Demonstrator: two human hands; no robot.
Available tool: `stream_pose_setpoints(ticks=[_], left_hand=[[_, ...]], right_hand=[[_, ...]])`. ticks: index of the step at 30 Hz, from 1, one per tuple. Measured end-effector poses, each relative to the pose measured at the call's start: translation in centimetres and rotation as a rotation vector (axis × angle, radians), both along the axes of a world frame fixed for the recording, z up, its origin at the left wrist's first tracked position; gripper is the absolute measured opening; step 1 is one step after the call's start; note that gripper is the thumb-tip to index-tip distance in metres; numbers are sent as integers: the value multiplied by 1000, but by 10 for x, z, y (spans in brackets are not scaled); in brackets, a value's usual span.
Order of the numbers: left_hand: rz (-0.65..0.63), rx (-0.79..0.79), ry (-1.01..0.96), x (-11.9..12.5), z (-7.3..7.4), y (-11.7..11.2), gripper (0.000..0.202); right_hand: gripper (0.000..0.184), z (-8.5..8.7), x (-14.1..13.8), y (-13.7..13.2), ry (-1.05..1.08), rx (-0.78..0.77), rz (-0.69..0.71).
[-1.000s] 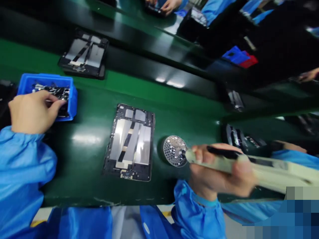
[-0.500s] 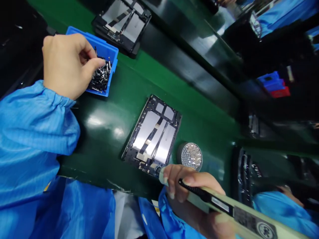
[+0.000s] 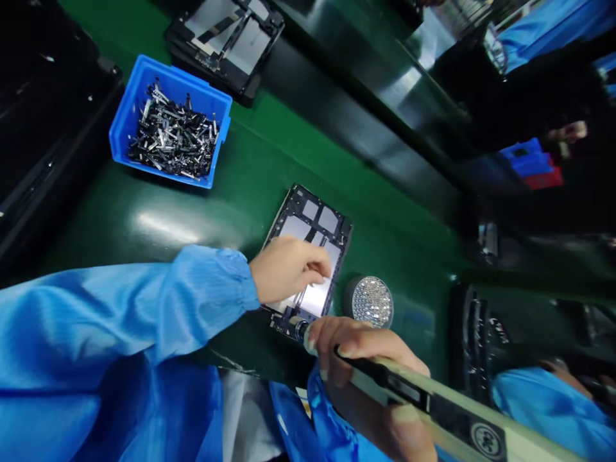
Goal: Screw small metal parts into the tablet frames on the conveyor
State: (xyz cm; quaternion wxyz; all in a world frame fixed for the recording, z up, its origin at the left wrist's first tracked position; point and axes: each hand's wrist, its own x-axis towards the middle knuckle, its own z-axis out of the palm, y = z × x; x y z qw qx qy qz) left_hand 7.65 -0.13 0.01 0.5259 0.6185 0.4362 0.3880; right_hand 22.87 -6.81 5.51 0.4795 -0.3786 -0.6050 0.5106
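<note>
An opened tablet point(image 3: 323, 296) lies on the green bench with its silver inner plates and dark ribbon cables showing. My left hand point(image 3: 292, 268) is over its middle, fingertips pinched together; whatever they hold, if anything, is hidden. In my right hand point(image 3: 359, 346) is a pale electric screwdriver point(image 3: 462, 410), its tip at the tablet's lower edge. A round screw holder point(image 3: 372, 301), its top dotted with many small shiny screws, stands just right of the tablet. The blue bin point(image 3: 158, 170) at upper left holds a heap of small black and silver parts point(image 3: 176, 135).
Another opened tablet point(image 3: 228, 38) rests on a dark stack at the back. Black cases point(image 3: 43, 115) stand at far left. A metal ledge point(image 3: 346, 96) runs behind the bench. A co-worker's blue sleeve point(image 3: 543, 404) is at lower right, near dark strips point(image 3: 469, 340).
My left hand has left the blue bin and moved right and down to the tablet. The right hand keeps the screwdriver at nearly the same place.
</note>
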Motion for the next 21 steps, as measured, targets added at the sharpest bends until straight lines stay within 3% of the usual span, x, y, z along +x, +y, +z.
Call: stream_pose_setpoints(ticks=[3, 5, 8, 10, 11, 13, 14, 17, 21], left_hand=[[-73, 35, 103, 16, -20, -9, 18], [-77, 57, 160, 15, -25, -11, 18], [-62, 69, 174, 9, -23, -11, 17], [-47, 60, 150, 5, -18, -12, 16], [-41, 40, 137, 4, -15, -12, 16], [-36, -36, 114, 0, -11, -11, 18], [-36, -82, 104, -3, -10, -9, 19], [-2, -200, 75, -12, -7, 4, 26], [159, -268, 146, -24, 0, 30, 51]], right_hand=[[34, 3, 3, -4, 41, -7, 7], [33, 11, 15, -4, 63, -17, 53], [17, 21, 48, 2, 51, 11, 11], [15, 21, 72, 12, 23, 35, -146], [20, 18, 82, 18, -3, 13, -229], [33, 7, 98, 35, 150, 228, -503], [34, 0, 104, 45, 188, 265, -573], [31, -20, 116, 72, 275, 288, -683], [28, -37, 116, 86, 362, 241, -737]])
